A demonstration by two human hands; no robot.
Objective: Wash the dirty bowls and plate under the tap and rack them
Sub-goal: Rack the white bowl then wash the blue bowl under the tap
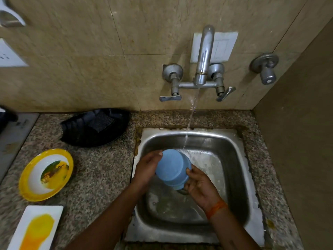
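1. Blue bowl (173, 169) held over the steel sink (232, 141), tipped on its side, base turned toward the camera and mouth turned away toward the wall and the falling water (191, 116).
2. Left hand (147, 170) cupped against the bowl's left flank, fingers curved round the wall and thumb up near the rim.
3. Right hand (200, 186) gripping from the lower right, thumb laid on the base and fingers curled underneath; an orange thread (216, 209) tied at that wrist.
4. Stream from the tap (202, 69) landing just at the bowl's far upper edge, near the sink's back edge; mostly past the bowl rather than into it, by the look of it.
5. Key relation: bowl's axis running from the body out toward the wall, mouth farthest from both hands, tap beyond and above it. Likely next need: tilting the mouth up and under the stream, both hands about equally near.
6. Waiting on the granite counter (100, 168) left of the sink: yellow-rimmed bowl (36, 184) with food residue, and a white rectangular plate (21, 230) smeared yellow at the front left corner.
7. Black tray (86, 136) with a scrub pad (100, 121) near the counter's back edge; whether it serves as the rack cannot be told.
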